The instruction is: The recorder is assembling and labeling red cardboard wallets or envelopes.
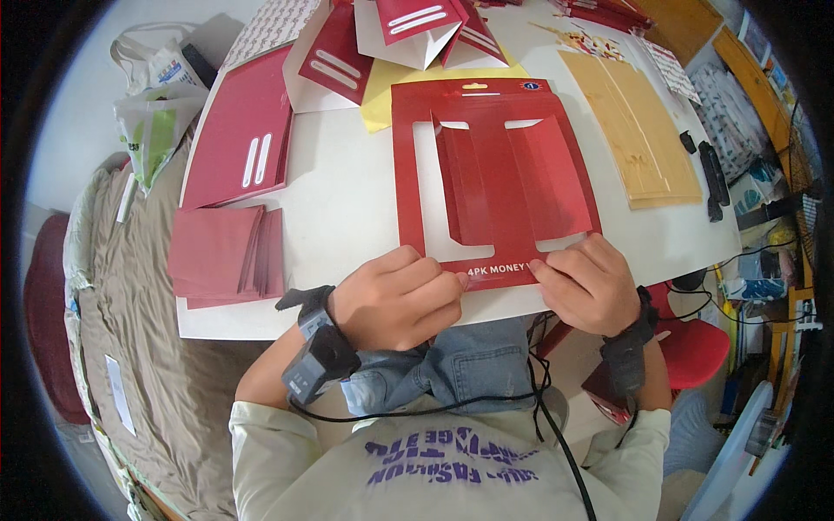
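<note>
A flat red cardboard package sheet [499, 165] lies in front of me, with two cut-out windows whose flaps are folded upward and a hang slot along its far edge. My left hand [398, 295] is closed on the sheet's near edge, left of the middle, its fingertips pinching the card. The near right corner is gripped by my right hand [588, 283], its fingers also closed. Left of the sheet sit a stack of dark red printed cards [243, 130] and a stack of plain dull-red envelopes [228, 252].
Folded red-and-white card packs [334, 61] stand at the back over a yellow sheet [380, 95]. Tan paper strips [632, 130] and black objects [713, 174] lie on the right of the white table [334, 200]. A red stool [695, 352] stands by the right edge; a cable [452, 415] crosses my lap.
</note>
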`<action>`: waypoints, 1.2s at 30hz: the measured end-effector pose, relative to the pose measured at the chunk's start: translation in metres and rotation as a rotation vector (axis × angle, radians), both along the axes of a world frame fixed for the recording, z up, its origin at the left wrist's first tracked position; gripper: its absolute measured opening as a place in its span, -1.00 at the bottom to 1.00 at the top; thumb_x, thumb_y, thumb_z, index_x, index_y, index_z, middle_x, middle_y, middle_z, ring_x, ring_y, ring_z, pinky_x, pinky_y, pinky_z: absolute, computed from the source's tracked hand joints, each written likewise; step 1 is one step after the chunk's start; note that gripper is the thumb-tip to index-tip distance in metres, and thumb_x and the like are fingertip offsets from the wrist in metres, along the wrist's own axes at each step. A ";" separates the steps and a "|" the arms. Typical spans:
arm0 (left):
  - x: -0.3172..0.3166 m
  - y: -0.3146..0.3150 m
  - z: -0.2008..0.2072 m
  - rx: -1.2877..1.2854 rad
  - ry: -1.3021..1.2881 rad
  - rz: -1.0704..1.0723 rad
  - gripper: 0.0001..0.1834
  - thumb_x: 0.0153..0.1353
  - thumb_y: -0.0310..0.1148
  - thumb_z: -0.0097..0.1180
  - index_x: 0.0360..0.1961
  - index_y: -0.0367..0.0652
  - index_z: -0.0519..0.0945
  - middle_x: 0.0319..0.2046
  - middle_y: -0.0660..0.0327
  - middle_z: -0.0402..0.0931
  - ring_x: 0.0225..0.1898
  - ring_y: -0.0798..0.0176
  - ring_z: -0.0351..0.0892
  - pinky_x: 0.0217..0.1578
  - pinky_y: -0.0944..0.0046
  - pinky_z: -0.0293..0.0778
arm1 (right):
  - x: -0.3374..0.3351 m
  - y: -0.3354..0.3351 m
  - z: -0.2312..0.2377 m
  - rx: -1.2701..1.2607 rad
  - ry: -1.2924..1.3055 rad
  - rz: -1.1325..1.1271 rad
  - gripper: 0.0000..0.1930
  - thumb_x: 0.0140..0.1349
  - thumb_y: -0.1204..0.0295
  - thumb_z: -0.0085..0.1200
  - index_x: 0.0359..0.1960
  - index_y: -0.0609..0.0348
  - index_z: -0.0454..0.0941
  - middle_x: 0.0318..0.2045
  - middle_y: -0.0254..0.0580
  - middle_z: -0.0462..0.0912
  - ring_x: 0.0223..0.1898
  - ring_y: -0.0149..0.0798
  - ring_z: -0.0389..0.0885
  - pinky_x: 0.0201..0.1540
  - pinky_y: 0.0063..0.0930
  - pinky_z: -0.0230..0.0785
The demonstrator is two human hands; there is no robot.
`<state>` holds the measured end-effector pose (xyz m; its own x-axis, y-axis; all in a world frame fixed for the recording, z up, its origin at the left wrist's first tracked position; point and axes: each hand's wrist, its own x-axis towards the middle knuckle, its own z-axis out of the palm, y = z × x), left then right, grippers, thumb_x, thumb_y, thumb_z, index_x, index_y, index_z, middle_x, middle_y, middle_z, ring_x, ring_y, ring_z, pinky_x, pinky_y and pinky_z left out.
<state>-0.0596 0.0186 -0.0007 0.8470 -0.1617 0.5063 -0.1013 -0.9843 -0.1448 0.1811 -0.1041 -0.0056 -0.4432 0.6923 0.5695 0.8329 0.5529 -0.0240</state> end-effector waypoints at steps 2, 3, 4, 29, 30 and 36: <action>0.000 0.000 0.000 0.017 0.001 -0.004 -0.86 -0.04 -0.53 0.27 -0.38 -0.21 0.65 -0.54 0.34 0.31 -0.54 0.39 0.39 -0.50 0.38 0.37 | 0.004 -0.003 0.001 0.005 -0.007 -0.043 -0.76 -0.13 0.54 0.22 -0.34 0.22 0.59 -0.37 -0.33 0.52 -0.40 -0.30 0.48 -0.37 -0.42 0.33; 0.000 0.000 -0.001 0.015 -0.001 -0.004 -0.86 -0.04 -0.53 0.27 -0.38 -0.21 0.65 -0.54 0.34 0.31 -0.54 0.39 0.39 -0.50 0.38 0.37 | 0.008 -0.005 0.002 0.003 -0.009 -0.044 -0.76 -0.13 0.54 0.22 -0.34 0.22 0.59 -0.37 -0.33 0.52 -0.40 -0.30 0.48 -0.37 -0.42 0.33; 0.000 0.001 -0.001 0.011 -0.009 0.006 -0.88 -0.03 -0.53 0.27 -0.40 -0.21 0.64 -0.55 0.34 0.31 -0.54 0.40 0.39 -0.50 0.38 0.36 | 0.012 -0.006 0.004 -0.015 -0.021 -0.065 -0.76 -0.14 0.54 0.22 -0.34 0.22 0.59 -0.36 -0.31 0.52 -0.39 -0.28 0.49 -0.35 -0.40 0.33; 0.005 -0.013 -0.002 0.107 -0.045 0.262 -0.90 -0.15 -0.41 0.17 -0.54 -0.06 0.51 -0.46 0.36 0.37 -0.42 0.41 0.42 -0.38 0.39 0.31 | 0.024 -0.002 0.016 -0.017 -0.271 -0.085 -0.88 -0.06 0.55 0.21 -0.50 0.26 0.50 -0.46 -0.23 0.49 -0.42 -0.26 0.45 -0.39 -0.44 0.36; 0.005 -0.012 -0.002 0.107 -0.044 0.266 -0.90 -0.15 -0.41 0.17 -0.54 -0.06 0.51 -0.46 0.36 0.37 -0.42 0.41 0.42 -0.38 0.39 0.31 | 0.026 -0.001 0.015 -0.017 -0.271 -0.081 -0.88 -0.06 0.55 0.21 -0.50 0.26 0.50 -0.46 -0.23 0.49 -0.42 -0.26 0.45 -0.39 -0.44 0.36; 0.007 -0.012 -0.003 0.133 -0.052 0.265 -0.89 -0.13 -0.40 0.18 -0.50 -0.06 0.52 -0.47 0.36 0.36 -0.42 0.42 0.42 -0.39 0.39 0.30 | 0.031 0.001 0.011 0.020 -0.348 -0.049 -0.89 -0.06 0.56 0.18 -0.50 0.24 0.49 -0.44 -0.26 0.50 -0.40 -0.30 0.46 -0.38 -0.45 0.36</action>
<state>-0.0526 0.0071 -0.0036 0.8423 -0.0061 0.5390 0.1673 -0.9476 -0.2722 0.2122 -0.1029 0.0056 -0.5796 0.7077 0.4041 0.8149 0.5095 0.2764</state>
